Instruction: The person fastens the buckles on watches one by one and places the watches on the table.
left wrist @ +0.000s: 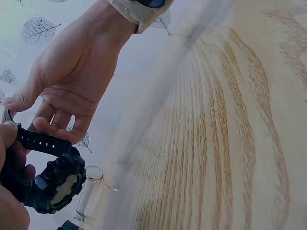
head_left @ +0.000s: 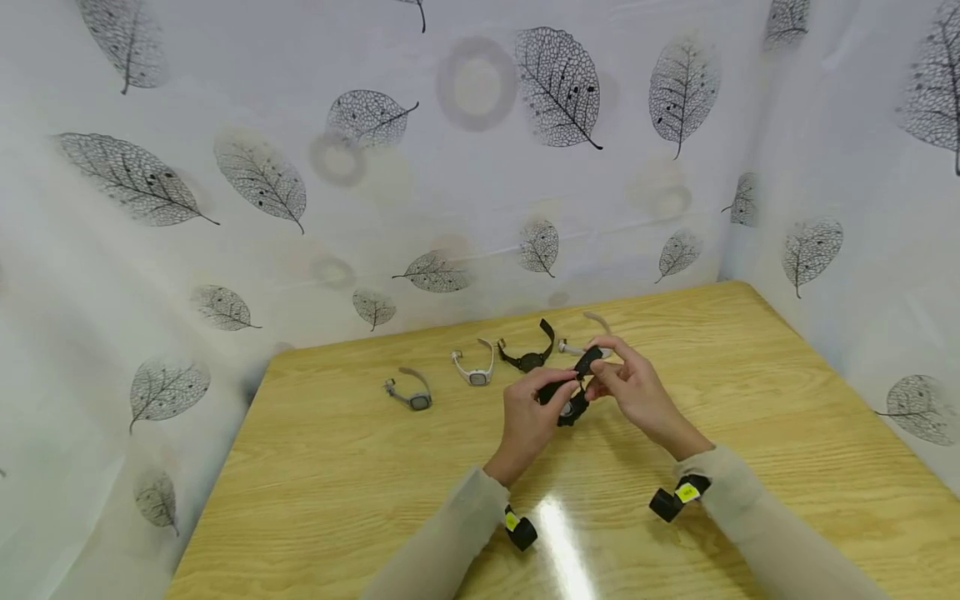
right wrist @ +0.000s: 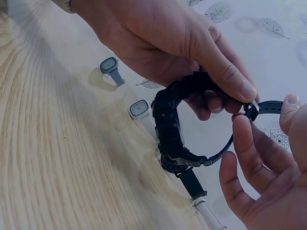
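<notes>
A chunky black wristwatch point(head_left: 573, 410) is held up over the table between both hands. My left hand point(head_left: 527, 419) grips its band, the thumb close to the buckle point(right wrist: 251, 110) in the right wrist view. With thumb and fingers, my right hand point(head_left: 637, 393) pinches the free end of the strap point(left wrist: 41, 138), which has a row of holes. The strap runs through the buckle, so the band forms a loop. In the left wrist view the watch's round case point(left wrist: 60, 187) hangs low, and part of the band is hidden behind my left fingers.
Behind the hands, more watches lie in a row on the wooden table point(head_left: 337, 500): a grey one point(head_left: 420, 402), a white one point(head_left: 478, 377), a black one point(head_left: 532, 362) and a pale-strapped one point(left wrist: 94, 173), partly covered by my right hand. A leaf-patterned curtain point(head_left: 465, 192) stands behind.
</notes>
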`<state>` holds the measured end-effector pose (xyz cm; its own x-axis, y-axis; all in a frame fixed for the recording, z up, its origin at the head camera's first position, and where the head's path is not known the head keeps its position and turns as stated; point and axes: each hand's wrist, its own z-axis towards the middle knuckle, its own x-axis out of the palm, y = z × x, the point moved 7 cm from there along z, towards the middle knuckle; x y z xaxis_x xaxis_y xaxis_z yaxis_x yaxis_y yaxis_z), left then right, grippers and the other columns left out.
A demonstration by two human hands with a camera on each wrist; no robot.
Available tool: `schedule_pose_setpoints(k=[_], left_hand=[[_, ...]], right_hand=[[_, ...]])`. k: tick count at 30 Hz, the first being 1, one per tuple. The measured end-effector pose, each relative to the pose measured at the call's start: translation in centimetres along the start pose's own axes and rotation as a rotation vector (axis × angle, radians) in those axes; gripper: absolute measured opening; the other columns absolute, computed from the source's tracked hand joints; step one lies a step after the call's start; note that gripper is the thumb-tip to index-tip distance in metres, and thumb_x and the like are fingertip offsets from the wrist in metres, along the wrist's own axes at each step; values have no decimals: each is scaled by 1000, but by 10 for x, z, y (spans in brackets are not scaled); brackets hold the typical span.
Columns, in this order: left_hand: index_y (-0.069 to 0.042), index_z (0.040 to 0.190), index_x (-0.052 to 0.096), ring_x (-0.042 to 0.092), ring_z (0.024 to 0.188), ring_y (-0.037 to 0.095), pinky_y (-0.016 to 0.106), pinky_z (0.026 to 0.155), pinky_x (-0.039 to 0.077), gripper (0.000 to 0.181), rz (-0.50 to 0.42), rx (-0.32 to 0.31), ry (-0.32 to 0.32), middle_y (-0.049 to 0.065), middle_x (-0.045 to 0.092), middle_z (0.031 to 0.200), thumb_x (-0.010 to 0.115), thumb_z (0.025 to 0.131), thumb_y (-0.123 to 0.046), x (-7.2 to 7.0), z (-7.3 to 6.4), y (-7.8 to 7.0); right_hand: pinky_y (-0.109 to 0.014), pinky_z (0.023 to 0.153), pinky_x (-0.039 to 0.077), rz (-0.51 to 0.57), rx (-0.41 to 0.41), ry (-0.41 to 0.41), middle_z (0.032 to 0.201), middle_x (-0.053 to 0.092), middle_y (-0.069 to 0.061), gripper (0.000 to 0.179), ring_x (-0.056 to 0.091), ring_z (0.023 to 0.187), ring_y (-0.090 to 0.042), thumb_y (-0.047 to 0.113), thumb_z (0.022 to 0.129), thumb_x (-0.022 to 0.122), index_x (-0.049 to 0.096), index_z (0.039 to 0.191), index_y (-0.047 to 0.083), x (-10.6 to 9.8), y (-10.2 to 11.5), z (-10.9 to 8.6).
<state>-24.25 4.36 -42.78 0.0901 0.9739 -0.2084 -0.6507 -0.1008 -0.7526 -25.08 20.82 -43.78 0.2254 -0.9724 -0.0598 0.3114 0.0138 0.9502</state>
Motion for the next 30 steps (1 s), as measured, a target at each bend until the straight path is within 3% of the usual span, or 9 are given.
schedule_pose_setpoints(k=[6,10,12,18,21,24,30], left_hand=[[-7,110,78,71,90,14,23,73,59,15,74,60,19,5,75,105,75,95,-7,-1,1,-4],[-7,110,78,68,80,10,18,63,56,14,132,113,19,5,74,102,73,97,-10,0,2,-7],[-7,110,78,70,83,12,21,67,58,15,119,109,10,5,75,103,73,97,-11,0,2,-6],[-4,112,77,73,88,24,35,72,63,20,16,24,-25,10,76,105,77,93,-8,-1,1,2],[-6,117,76,73,88,24,34,70,63,25,-39,-53,-16,9,76,108,78,92,-11,-1,0,6],[-8,118,75,73,93,21,33,76,63,27,-68,-128,-13,6,76,111,79,92,-13,-4,2,9],[5,109,68,73,87,32,40,74,63,25,-54,-203,-34,20,74,98,80,88,1,-11,6,-11]], right_hand=[[-41,76,63,-32,10,-9,98,67,-28,27,70,75,-30,16,111,47,54,135,7,0,-1,2],[-42,76,63,-47,10,-24,99,68,-28,28,70,75,-33,16,110,49,55,136,6,-2,0,3],[-42,76,63,-50,7,-27,100,69,-26,28,70,75,-33,16,110,49,55,136,6,-2,1,3],[-41,75,63,-51,17,-24,97,69,-24,28,70,75,-31,17,110,50,55,136,6,1,-1,2],[-39,74,63,-60,8,-34,95,69,-23,29,70,75,-30,15,110,50,54,137,6,2,-1,1],[-38,74,63,-75,-7,-46,105,70,-19,31,69,77,-29,13,108,53,56,138,6,2,1,1],[-36,74,62,-112,-57,-16,120,68,-19,30,68,81,-28,8,107,56,59,137,4,6,4,3]])
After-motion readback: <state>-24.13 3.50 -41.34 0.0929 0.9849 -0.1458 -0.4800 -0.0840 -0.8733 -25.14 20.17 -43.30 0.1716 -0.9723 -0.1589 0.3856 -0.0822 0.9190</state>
